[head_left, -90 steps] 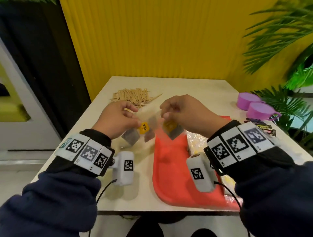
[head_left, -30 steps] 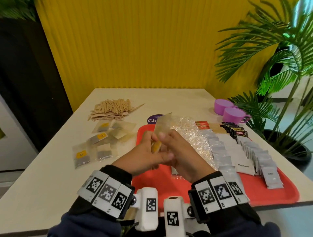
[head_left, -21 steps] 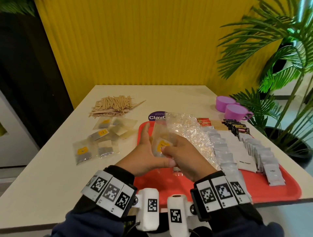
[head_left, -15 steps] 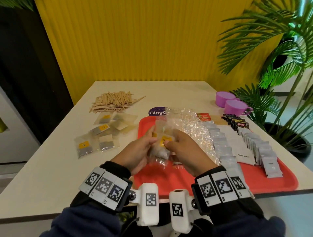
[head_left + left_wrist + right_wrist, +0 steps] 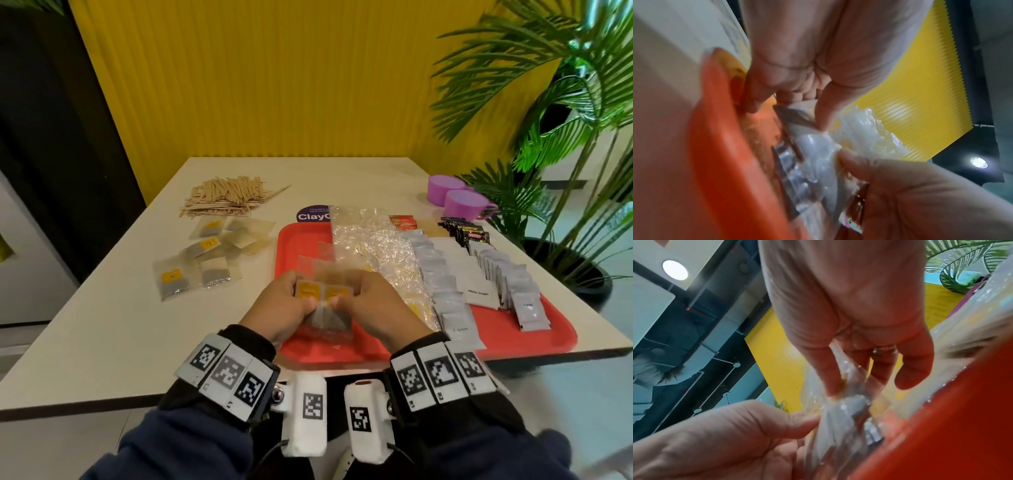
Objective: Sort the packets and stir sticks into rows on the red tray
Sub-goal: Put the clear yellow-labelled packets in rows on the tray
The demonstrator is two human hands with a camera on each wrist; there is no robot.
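Both hands hold a small stack of clear tea-bag packets [image 5: 324,301] with yellow tags just above the near left part of the red tray [image 5: 294,240]. My left hand [image 5: 291,308] pinches the stack's left side with thumb on top, and my right hand [image 5: 370,305] pinches its right side. In the left wrist view the clear packets [image 5: 813,155] sit between both thumbs over the tray [image 5: 721,146]. The right wrist view shows the same packets [image 5: 846,405] pinched above the tray [image 5: 962,418]. More tea-bag packets [image 5: 205,257] lie on the table left of the tray. Wooden stir sticks [image 5: 226,195] are heaped at the back left.
On the tray lie a row of clear crinkled packets [image 5: 373,246], rows of white packets [image 5: 442,284], white sugar sachets [image 5: 479,287] and more white sachets [image 5: 513,284]. Black packets [image 5: 462,233], a red packet [image 5: 404,222] and two purple cups [image 5: 459,202] stand behind. A palm [image 5: 555,102] rises at right.
The head view swung from the table's left side onto the tray. Both hands have lowered the stack of tea-bag packets from upright at mid-tray to flat near the tray's front.
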